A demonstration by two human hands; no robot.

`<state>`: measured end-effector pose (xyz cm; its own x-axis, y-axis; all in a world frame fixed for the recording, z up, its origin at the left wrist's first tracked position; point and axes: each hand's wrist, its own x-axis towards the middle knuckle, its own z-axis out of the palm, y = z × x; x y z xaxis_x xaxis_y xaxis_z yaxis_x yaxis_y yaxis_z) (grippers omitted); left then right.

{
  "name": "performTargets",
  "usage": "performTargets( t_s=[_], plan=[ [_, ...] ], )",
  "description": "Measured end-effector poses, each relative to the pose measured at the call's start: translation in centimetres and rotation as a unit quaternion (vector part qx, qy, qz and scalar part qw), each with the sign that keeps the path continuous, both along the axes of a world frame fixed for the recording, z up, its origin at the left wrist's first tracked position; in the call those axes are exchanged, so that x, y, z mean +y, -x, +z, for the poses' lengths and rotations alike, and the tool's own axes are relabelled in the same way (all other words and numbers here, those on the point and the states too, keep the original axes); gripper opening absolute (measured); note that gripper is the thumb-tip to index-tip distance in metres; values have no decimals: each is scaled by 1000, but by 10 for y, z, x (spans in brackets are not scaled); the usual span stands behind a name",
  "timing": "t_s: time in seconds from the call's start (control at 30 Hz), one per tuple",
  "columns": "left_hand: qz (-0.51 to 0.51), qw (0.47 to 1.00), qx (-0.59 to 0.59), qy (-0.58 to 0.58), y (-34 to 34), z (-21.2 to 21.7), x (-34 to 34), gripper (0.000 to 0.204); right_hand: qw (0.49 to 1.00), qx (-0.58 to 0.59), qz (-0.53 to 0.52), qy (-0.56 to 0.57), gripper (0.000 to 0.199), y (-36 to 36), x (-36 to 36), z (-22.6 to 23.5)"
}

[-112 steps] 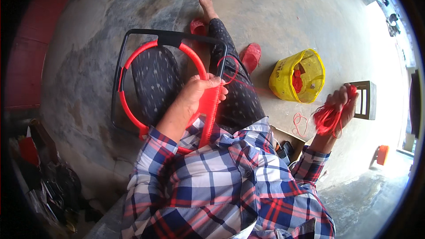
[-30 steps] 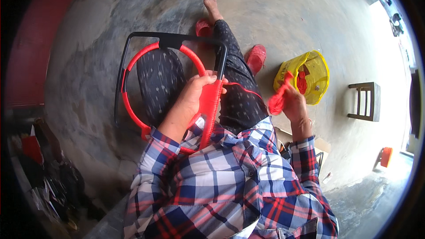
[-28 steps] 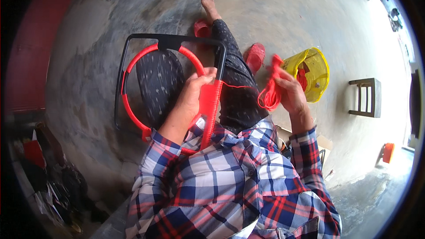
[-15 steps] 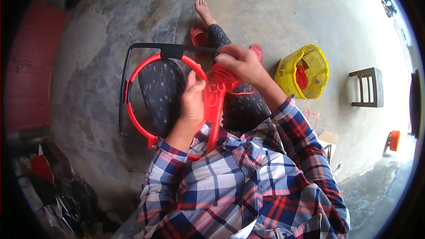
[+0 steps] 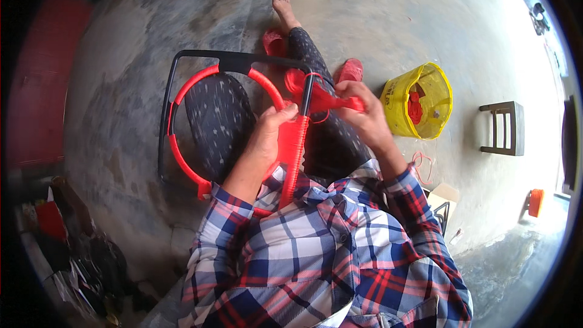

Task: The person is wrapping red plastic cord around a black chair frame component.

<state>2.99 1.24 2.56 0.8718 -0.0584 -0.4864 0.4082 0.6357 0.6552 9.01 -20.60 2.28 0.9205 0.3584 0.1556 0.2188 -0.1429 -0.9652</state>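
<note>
A black tubular frame (image 5: 237, 59) with a round ring (image 5: 193, 176) inside it rests across my lap. Red cord is wound over most of the ring and along the lower part of the frame's right bar (image 5: 296, 155); the bar's upper end is bare black. My left hand (image 5: 261, 143) is closed on the wrapped part where ring and bar meet, thumb on top. To the right of the bar, my right hand (image 5: 367, 123) grips a hank of red cord (image 5: 328, 102). A loose strand from it loops around the bare black bar.
A yellow bucket (image 5: 395, 103) with red cord inside stands on the floor to the right, a small dark stool (image 5: 516, 129) beyond it. Two red shoes (image 5: 350, 70) lie by my legs. An open cardboard box (image 5: 443, 194) sits near my right elbow. Clutter fills the lower left.
My right hand has moved from above the bar down and to the right, drawing the hank out sideways. The frame has tipped slightly; my left hand keeps its hold.
</note>
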Motion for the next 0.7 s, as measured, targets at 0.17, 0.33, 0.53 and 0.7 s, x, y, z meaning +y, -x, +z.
performTargets(
  t_s=[0.17,0.33,0.53,0.7],
  plan=[
    [-105,991,74,-20,-3,0,5,14,883,189,139,-406,34,33,-59,40],
    [-113,991,67,-38,-4,1,5,17,750,216,324,-535,38,75,-114,77],
    [-80,993,77,-33,-6,1,13,19,904,93,-55,-413,49,132,-179,106],
    [-103,993,60,-27,-9,-8,10,17,878,204,-248,-354,28,69,-170,53]
  ],
)
